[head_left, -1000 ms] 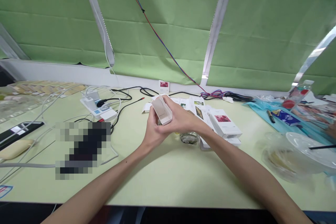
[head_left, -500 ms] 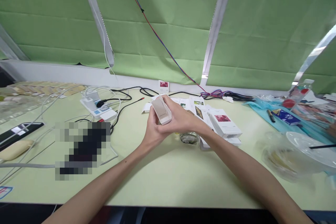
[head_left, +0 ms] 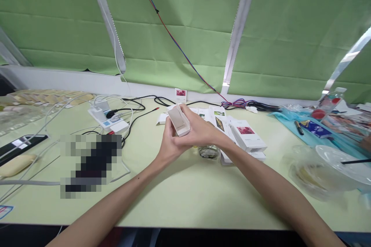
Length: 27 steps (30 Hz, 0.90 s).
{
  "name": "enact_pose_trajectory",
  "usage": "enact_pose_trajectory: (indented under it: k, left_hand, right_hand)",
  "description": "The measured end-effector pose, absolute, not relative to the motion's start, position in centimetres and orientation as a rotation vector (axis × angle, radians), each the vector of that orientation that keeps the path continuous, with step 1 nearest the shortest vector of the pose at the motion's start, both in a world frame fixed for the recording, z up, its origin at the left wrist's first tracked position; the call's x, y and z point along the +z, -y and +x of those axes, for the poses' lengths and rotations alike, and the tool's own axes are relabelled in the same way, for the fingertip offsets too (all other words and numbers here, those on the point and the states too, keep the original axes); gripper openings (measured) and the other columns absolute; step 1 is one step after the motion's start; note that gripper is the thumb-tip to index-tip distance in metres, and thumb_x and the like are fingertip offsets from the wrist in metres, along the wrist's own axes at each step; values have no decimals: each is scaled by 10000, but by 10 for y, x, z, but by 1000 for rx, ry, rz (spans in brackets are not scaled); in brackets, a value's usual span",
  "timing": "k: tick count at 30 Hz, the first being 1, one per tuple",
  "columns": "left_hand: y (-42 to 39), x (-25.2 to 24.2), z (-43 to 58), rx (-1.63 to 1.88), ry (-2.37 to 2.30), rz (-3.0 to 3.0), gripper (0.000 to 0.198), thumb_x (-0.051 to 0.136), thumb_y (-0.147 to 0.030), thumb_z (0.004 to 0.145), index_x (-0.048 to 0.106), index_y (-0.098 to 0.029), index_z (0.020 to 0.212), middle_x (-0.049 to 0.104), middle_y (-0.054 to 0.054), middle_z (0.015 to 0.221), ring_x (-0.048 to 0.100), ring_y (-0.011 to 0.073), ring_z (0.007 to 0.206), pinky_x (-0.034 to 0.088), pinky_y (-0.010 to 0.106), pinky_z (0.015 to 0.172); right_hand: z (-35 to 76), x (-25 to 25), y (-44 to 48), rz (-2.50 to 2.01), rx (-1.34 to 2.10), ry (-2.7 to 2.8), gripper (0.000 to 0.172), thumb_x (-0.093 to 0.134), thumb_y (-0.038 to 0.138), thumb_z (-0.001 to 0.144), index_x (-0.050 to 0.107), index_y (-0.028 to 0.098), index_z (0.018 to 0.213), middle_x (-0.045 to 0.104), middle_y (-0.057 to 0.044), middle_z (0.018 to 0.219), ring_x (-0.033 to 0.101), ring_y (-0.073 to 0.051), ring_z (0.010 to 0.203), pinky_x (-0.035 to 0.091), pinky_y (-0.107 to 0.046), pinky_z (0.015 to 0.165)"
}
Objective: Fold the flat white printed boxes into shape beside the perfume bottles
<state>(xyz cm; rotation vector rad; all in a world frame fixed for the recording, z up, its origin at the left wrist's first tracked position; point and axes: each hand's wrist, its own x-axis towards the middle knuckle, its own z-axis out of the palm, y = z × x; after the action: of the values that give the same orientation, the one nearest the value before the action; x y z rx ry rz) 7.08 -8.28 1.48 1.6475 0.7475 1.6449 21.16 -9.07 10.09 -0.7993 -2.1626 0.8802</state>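
A small cardboard box, greyish white with a flap at one end, is held above the table in both hands. My left hand wraps its left and lower side. My right hand closes round its right side, with the fingers partly hidden behind the box. Just below my right wrist, a round clear jar rests on the table, partly covered by the arm. White boxes with a pink picture, one of them a near white box, lie to the right of my right hand.
Beyond the hands, a small white box stands against the wall. A power strip with cables lies at left, near a phone. To the right are a plastic cup with a straw, a blue packet and a bottle.
Both hands keep hold of the box and have barely moved; the box is tilted very slightly differently. Everything else stays in place.
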Motion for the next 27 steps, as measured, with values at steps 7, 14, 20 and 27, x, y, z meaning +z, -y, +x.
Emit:
enact_pose_trajectory:
  k: [7, 14, 20, 27]
  left_hand:
    - [83, 15, 74, 1659, -735, 1649, 798, 897, -234, 546, 494, -225, 1235, 625, 65, 1106, 674, 250, 969, 597, 331, 734]
    - [82, 13, 73, 1688, -727, 1701, 806, 870, -228, 551, 447, -239, 1236, 618, 71, 1152, 684, 252, 990, 599, 341, 745]
    - [82, 13, 73, 1721, -732, 1783, 847, 857, -229, 566, 400, -241, 1279, 599, 94, 1205, 682, 266, 1053, 599, 374, 801]
    - [85, 13, 73, 1710, -723, 1829, 879, 877, -294, 644, 361, -252, 1355, 575, 121, 1270, 640, 301, 1183, 584, 420, 897]
  right_hand:
    - [212, 101, 91, -797, 851, 2173, 510, 701, 282, 652, 430, 247, 1083, 538, -9, 1002, 522, -198, 850, 447, -337, 732]
    - [215, 102, 90, -746, 877, 2166, 480, 702, 286, 680, 412, 249, 1061, 545, -3, 1019, 536, -190, 848, 437, -325, 723]
    - [216, 104, 91, -759, 893, 2148, 502, 718, 271, 675, 424, 247, 1082, 539, 8, 1022, 534, -189, 856, 436, -327, 715]
    - [218, 106, 91, -750, 922, 2120, 485, 715, 264, 686, 425, 254, 1075, 516, 20, 997, 538, -183, 848, 452, -335, 703]
